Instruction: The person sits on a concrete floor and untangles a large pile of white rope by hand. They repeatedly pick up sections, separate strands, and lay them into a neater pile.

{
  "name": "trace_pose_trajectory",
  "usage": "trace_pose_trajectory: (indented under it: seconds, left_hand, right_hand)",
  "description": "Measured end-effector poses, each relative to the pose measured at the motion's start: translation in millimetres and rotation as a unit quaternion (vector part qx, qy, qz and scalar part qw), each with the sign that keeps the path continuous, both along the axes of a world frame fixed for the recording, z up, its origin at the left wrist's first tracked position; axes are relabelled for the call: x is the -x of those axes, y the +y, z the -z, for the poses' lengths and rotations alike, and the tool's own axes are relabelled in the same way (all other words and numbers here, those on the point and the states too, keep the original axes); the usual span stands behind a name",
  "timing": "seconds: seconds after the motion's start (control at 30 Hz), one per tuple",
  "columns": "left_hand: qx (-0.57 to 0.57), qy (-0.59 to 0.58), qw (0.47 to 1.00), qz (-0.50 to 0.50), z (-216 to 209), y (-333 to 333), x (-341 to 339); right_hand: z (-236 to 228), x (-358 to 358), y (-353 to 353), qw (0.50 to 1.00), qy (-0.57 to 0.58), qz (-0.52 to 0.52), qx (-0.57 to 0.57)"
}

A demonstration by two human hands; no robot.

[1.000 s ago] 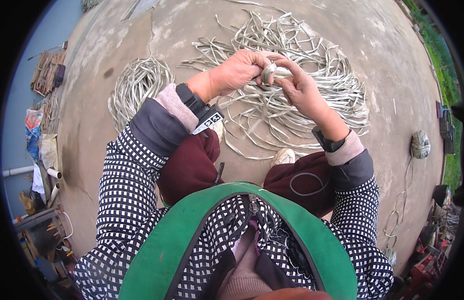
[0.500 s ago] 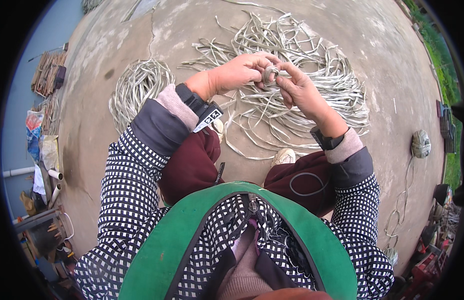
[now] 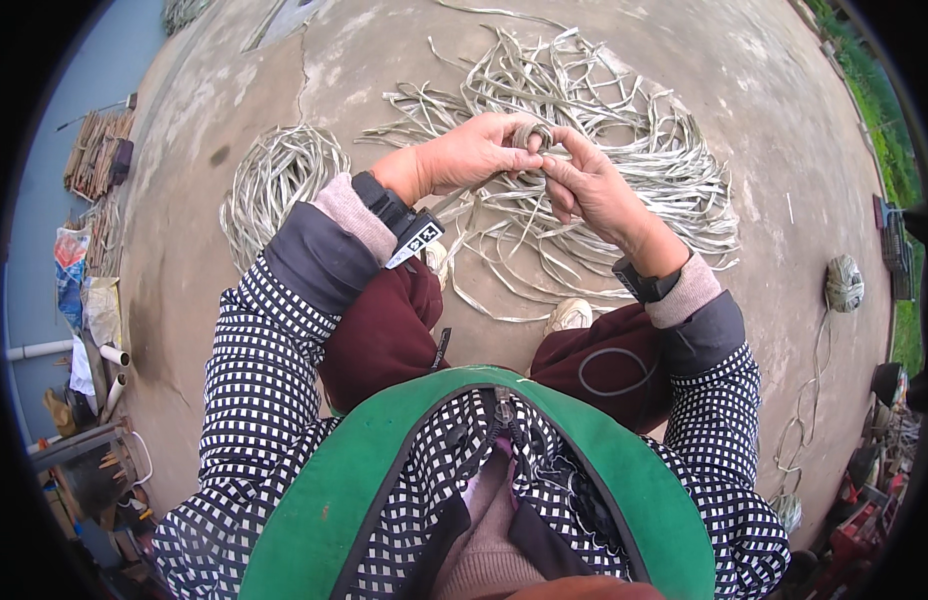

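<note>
A small wound coil of grey-silver flat strip (image 3: 527,131) is held up between my two hands, above a large loose heap of the same kind of strip (image 3: 674,190). My left hand (image 3: 474,152) grips the coil from its left side, thumb and fingers closed round it. From the right, my right hand (image 3: 592,190) pinches at the coil's lower edge with thumb and forefinger, its other fingers curled in. The fingers partly cover the coil. A length of strip trails below my left hand toward the heap.
A smaller strip bundle (image 3: 284,185) lies to the left on the concrete floor (image 3: 774,120). At the right sits a wound ball (image 3: 844,283) with a loose strand running nearward. Wood bundles (image 3: 97,150) and white pipes (image 3: 114,354) line the left wall.
The coil has turned and risen slightly between my hands. My left fingers have shifted round it, and my right hand has moved a little lower on it.
</note>
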State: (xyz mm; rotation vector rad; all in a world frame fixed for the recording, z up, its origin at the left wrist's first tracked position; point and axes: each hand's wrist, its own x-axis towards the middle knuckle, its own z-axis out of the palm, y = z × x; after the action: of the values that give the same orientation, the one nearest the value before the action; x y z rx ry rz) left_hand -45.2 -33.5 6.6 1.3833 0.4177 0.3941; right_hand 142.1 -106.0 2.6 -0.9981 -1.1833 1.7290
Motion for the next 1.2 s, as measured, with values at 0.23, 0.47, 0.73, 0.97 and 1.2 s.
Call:
trace_pose_trajectory:
  seconds: [0.23, 0.47, 0.73, 0.97, 1.2]
  left_hand:
    - [-0.016, 0.081, 0.994, -0.072, 1.5, -3.4, -3.4]
    - [-0.009, 0.007, 0.989, -0.147, 1.0, -6.5, -7.4]
    - [0.04, 0.034, 0.998, -0.03, -4.3, -1.4, -0.8]
    - [0.005, 0.118, 0.99, -0.076, 5.0, -1.1, -3.9]
    - [-0.049, 0.084, 0.984, -0.148, 13.1, -1.0, -5.6]
  right_hand:
    - [1.3, -3.4, 1.4, 0.998, 0.058, 0.009, 0.001]
    - [3.9, 0.4, 4.8, 0.996, 0.073, 0.009, -0.051]
    - [4.5, -7.9, 7.4, 0.996, -0.026, 0.066, -0.045]
    - [11.6, -6.7, 6.7, 0.975, -0.164, 0.079, -0.123]
    - [16.0, -0.6, 3.3, 0.953, -0.189, 0.088, -0.219]
